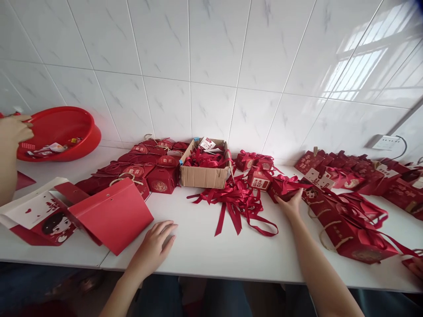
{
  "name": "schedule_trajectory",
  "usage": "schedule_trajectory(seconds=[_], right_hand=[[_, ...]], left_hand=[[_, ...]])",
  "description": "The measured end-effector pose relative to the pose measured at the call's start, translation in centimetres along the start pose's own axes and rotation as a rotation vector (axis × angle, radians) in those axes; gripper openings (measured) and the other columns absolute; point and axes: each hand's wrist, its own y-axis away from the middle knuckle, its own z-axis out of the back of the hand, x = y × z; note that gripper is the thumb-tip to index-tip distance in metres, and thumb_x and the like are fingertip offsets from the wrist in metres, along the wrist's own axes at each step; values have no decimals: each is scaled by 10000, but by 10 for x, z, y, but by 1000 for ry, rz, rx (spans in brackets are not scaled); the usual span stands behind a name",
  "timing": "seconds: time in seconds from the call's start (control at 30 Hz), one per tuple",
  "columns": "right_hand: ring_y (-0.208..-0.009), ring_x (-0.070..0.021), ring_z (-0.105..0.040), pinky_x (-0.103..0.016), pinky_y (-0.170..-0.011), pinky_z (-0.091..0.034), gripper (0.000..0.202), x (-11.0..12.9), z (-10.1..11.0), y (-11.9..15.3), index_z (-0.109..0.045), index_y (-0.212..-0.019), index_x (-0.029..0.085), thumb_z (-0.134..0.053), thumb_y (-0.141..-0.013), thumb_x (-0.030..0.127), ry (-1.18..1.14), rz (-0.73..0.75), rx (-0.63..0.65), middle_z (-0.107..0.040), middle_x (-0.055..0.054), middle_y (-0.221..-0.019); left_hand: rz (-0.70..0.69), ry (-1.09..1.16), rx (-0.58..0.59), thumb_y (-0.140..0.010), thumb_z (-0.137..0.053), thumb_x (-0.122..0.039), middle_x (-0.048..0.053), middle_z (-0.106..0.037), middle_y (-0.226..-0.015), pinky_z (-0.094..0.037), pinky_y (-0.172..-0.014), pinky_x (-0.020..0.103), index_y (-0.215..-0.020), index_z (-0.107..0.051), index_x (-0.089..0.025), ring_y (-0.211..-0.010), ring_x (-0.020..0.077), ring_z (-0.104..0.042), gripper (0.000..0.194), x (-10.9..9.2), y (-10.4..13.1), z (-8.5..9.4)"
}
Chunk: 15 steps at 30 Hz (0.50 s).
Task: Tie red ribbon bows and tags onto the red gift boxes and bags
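Observation:
My right hand [292,205] grips a small dark red gift box [281,188] with a ribbon bow on top. The thumb lies along its near side, and the other fingers are partly hidden. On the white table [194,246], my left hand [157,245] rests with its fingers loosely stretched and nothing in it. Just beyond that hand stands an open red paper box [112,213]. Between my hands lies a tangled heap of red ribbons [236,198]. A small box with a double-happiness label [260,182] sits left of the gripped one.
Behind the ribbons stands a cardboard box [203,177] full of ribbons and cards. Several folded red boxes [161,179] lie left of it; ribboned boxes [350,233] line the right. Another person's hand [16,127] is at a red basin [71,115]; another hand [417,266] shows at right.

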Motion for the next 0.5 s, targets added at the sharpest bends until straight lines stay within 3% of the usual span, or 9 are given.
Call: schedule_trajectory(seconds=[0.1,0.17,0.27,0.4,0.5], right_hand=[[-1395,-372,-241,-473,-1137,-254,1093,0,-18,-8,-81,-1509,157,-762,-689,401,51,-86,-98,-228,-189,-1514],[-1356,-369,-312,-557,-1085,-309,864,3,-35,-15,-206,-1485,214,-698,-795,381,86,-133,-146,-255,-156,-1514],[-1278,-326,-430,-565,-1019,-391,569,14,-71,-22,-380,-1409,218,-594,-901,359,126,-140,-162,-362,-122,-1465],[-1248,-305,-471,-539,-1003,-421,516,35,-120,-28,-431,-1374,201,-588,-910,364,165,-112,-144,-424,-119,-1424],[-1286,-327,-421,-562,-1025,-385,571,47,-140,-34,-386,-1404,212,-588,-901,390,189,-128,-157,-368,-123,-1461]], left_hand=[[7,-4,3,-918,-466,-351,90,-651,-1180,-528,-923,412,-1132,-650,-230,-1097,263,-608,307,2,-1,-2],[13,-6,9,-914,-475,-356,89,-650,-1174,-526,-924,415,-1131,-651,-230,-1091,264,-608,307,3,-1,-3],[23,-12,17,-910,-486,-358,81,-649,-1172,-530,-917,407,-1137,-652,-236,-1088,261,-609,307,2,-2,-3],[35,-32,33,-913,-481,-345,82,-649,-1173,-532,-921,401,-1146,-652,-233,-1091,252,-609,310,-2,-2,1],[54,-50,56,-916,-479,-346,81,-645,-1186,-536,-920,397,-1167,-647,-237,-1099,249,-607,321,-4,-1,4]])
